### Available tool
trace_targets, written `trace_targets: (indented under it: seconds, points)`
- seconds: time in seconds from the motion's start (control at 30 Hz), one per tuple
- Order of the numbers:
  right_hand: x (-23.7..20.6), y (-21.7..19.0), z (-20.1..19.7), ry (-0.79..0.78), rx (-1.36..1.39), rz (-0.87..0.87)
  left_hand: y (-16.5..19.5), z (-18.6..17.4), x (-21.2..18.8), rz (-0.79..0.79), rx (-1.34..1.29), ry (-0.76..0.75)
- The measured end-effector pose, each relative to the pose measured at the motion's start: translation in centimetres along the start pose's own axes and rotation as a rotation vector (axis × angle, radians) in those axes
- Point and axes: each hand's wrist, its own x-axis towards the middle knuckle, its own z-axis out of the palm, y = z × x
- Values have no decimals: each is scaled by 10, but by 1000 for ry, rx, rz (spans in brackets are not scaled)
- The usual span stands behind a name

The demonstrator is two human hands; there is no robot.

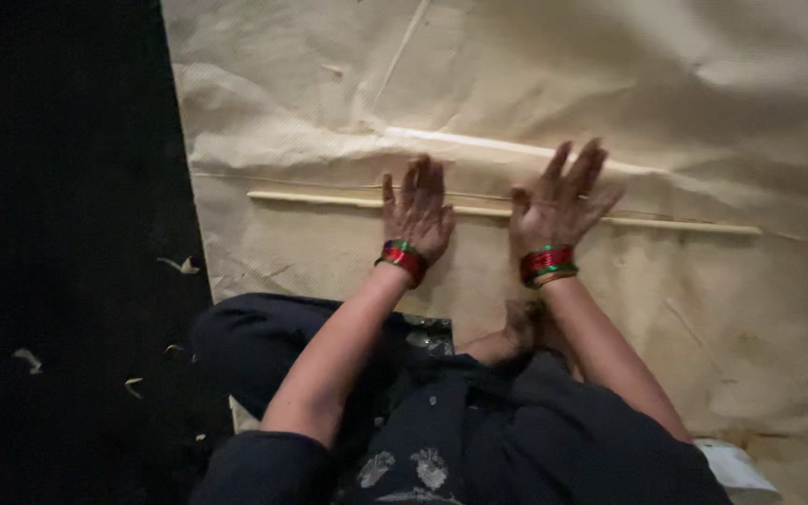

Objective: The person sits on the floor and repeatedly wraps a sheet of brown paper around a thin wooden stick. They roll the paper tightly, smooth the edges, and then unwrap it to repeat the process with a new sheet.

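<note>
Stick (666,224): long, thin, pale, lying flat left-to-right across the tan paper sheet (722,112), roughly mid-sheet. Both hands rest on top of it near its middle. Left hand (417,213) flat, palm down, fingers together pointing far, pressing the stick into the paper. Right hand (561,204) also palm down, fingers splayed and slightly lifted. Neither grip is closed around anything; both are wide and flat, which looks like pinning or rolling the stick under the palms rather than picking it up. Hands sit side by side, near each other but apart, so pressure spreads along the stick's centre while both ends stick out free.

Second pale strip (479,140) lies just beyond the fingertips, on a raised crease of the sheet. Red and green bangles (546,262) on both wrists. Paper is wrinkled, spread over a dark floor (58,187) at left, with small pale shavings (181,266) scattered on it. Person sits at the near edge, knees in dark clothing (479,421), arms reaching forward.
</note>
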Motion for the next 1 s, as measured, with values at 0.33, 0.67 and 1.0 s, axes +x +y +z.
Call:
trace_targets:
  seconds: [0.33,0.67,1.0]
  points:
    - [32,-46,-10,204,13,-166,-11,-53,67,-56,42,-154]
    - [105,-55,-22,114,-81,-65,-46,-94,96,-428,51,-172]
    - [152,-88,-94,-39,62,-8,-64,-96,180,-62,-321,567]
